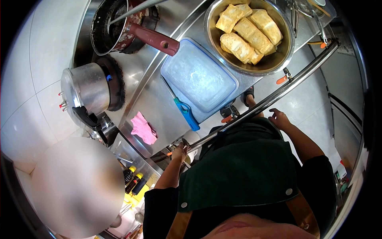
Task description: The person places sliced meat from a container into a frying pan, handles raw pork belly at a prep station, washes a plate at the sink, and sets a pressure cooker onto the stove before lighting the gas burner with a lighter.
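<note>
My left hand is low by the steel rail at the counter's front. Its fingers are closed around a gas valve, and a bit of orange handle shows beside them; the grip itself is partly hidden. My right hand hangs in the air on the far side of the rail, fingers loosely apart, holding nothing. Nearest the left hand on the steel counter is a crumpled pink cloth. A blue gas lighter lies against a lidded plastic container.
A pressure cooker sits on a burner showing a blue flame. Beside it is a pan with a red handle jutting over the counter. A metal bowl holds several golden fried slabs. Orange-handled valves line the rail. Sauce bottles stand lower left.
</note>
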Tool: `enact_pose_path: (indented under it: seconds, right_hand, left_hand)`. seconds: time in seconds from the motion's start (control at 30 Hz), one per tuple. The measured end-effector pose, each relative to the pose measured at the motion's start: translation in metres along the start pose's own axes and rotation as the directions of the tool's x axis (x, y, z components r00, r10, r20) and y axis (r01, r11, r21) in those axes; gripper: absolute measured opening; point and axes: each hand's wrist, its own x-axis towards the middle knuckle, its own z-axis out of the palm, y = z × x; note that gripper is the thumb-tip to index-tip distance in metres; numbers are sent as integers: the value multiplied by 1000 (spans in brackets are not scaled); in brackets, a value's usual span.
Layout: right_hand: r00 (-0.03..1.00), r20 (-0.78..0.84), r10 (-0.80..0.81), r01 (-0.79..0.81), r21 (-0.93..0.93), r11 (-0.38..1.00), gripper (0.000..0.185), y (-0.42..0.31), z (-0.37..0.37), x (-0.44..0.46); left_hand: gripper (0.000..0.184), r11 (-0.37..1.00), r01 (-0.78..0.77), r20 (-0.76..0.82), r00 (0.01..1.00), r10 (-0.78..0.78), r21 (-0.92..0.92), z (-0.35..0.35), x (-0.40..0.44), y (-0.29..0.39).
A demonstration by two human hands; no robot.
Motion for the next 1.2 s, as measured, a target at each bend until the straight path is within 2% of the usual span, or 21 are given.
enact_pose_path:
  seconds: [0.07,0.27,0.77,0.97,1.2]
  right_hand:
    - [1000,0,7,-7,-9,1000,38,-1,-1,0]
    - [1000,-16,-6,6,-1,1000,38,-7,-6,3]
    - [998,44,48,-48,-4,999,40,-14,-11,5]
    - [1000,22,3,-3,9,1000,40,-3,-5,7]
    - [999,23,23,-23,0,1000,40,-5,-6,6]
  left_hand:
    - [34,994,55,-10,998,-56,-92,5,4,-3]
    - [35,997,53,-88,994,-57,-48,11,3,-2]
    - [35,999,39,-99,994,-43,-38,8,1,0]
    - [35,998,45,-99,994,-48,-33,7,-1,1]
    - [33,998,46,-122,991,-51,-42,9,0,1]
